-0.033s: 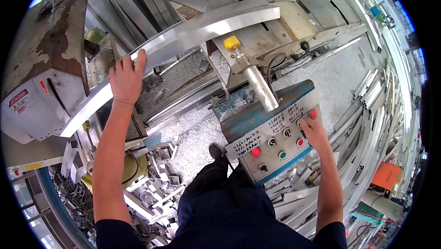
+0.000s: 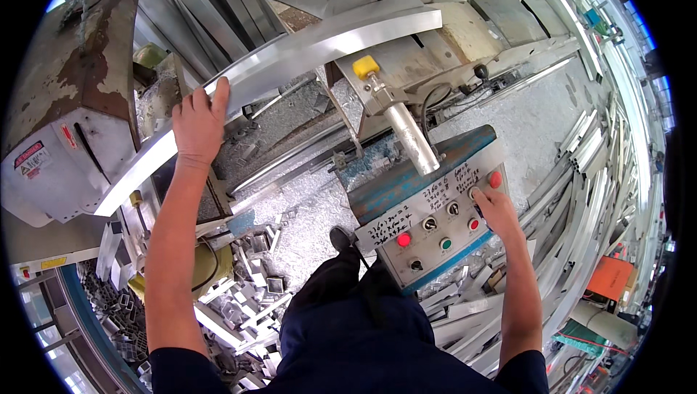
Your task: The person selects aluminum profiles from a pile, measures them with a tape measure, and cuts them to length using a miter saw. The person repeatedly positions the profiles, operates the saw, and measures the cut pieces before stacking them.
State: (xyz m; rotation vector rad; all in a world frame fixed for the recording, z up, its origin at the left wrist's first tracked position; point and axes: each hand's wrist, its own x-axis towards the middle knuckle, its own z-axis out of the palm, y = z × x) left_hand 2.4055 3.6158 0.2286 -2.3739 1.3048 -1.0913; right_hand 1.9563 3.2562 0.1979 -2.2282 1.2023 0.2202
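Note:
A long, shiny aluminium profile [image 2: 319, 47] lies across the machine from far right to near left, its line bent by the lens. My left hand [image 2: 200, 119] grips it left of its middle, the fingers over the top and the thumb spread along it. My right hand [image 2: 499, 214] is at the right end of a grey control panel [image 2: 392, 254], fingers closed at a control knob that they mostly hide. Beside them is a red mushroom button [image 2: 495, 180]. Further left on the panel are black selector switches [image 2: 430, 225], a green button [image 2: 446, 244] and red buttons [image 2: 404, 240].
A worn machine housing [image 2: 87, 67] stands at the left. A metal cylinder with a yellow cap [image 2: 366, 68] points toward the panel. Short offcuts [image 2: 239, 314] litter the floor by my legs. Long profile strips [image 2: 581, 198] are heaped at the right; more profiles [image 2: 196, 9] lean at the back.

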